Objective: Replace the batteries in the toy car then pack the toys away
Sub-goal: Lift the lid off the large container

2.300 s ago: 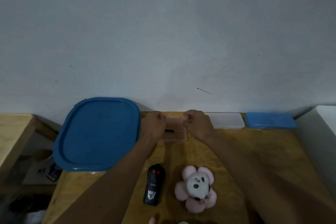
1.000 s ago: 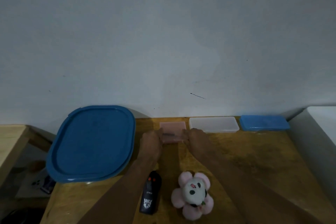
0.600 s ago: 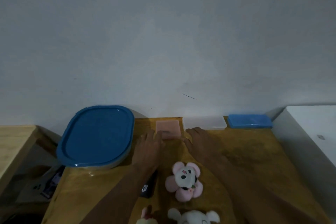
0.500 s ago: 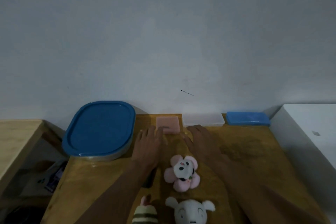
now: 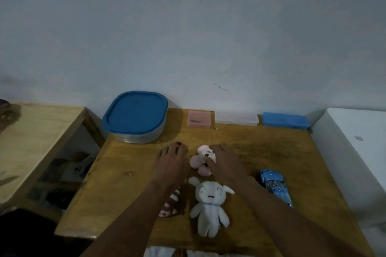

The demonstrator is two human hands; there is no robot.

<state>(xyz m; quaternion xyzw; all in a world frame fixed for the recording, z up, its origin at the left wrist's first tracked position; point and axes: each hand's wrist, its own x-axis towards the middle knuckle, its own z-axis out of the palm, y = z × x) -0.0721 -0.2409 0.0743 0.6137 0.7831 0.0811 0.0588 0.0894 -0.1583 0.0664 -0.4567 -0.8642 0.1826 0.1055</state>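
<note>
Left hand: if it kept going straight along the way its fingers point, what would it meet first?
The left hand lies over a black remote, fingers pointing toward the wall. Straight ahead, it would probably reach the blue-lidded container first, or pass just right of it; depth is unclear.

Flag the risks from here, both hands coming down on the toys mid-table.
1. The left hand covers the black remote; a press could hit its red buttons.
2. The right hand lands on the pink flower plush, with the white plush close by; a sweep may drag both.
3. The blue toy car could get elbowed.
</note>
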